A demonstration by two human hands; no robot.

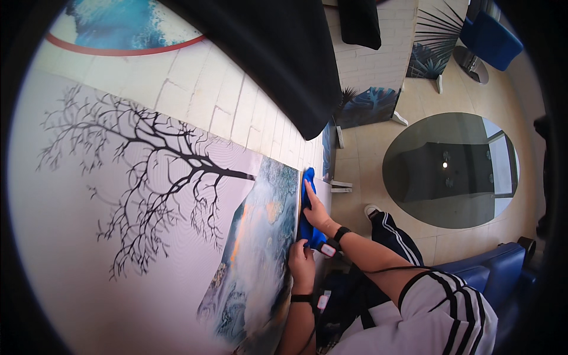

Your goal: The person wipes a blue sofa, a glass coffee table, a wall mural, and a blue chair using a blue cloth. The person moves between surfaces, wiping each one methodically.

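A blue cloth (307,228) lies along the edge of a printed panel (248,253) that shows a bare black tree and a misty landscape. My right hand (316,212) is on the cloth, index finger stretched along it and the other fingers partly hidden. Close by, my left hand (302,264) has bent fingers at the panel's edge, touching or nearly touching the cloth's near end. What those fingertips grip, if anything, is hidden. Each wrist wears a black band with a small tag-like device.
Black fabric (284,57) hangs over the white brick-patterned surface (208,102). Printed partition panels (368,104) with white feet stand beyond. To the right are a round dark glass tabletop (437,177), a blue stool (490,40) and a blue padded seat (497,268). A cable runs along my right arm.
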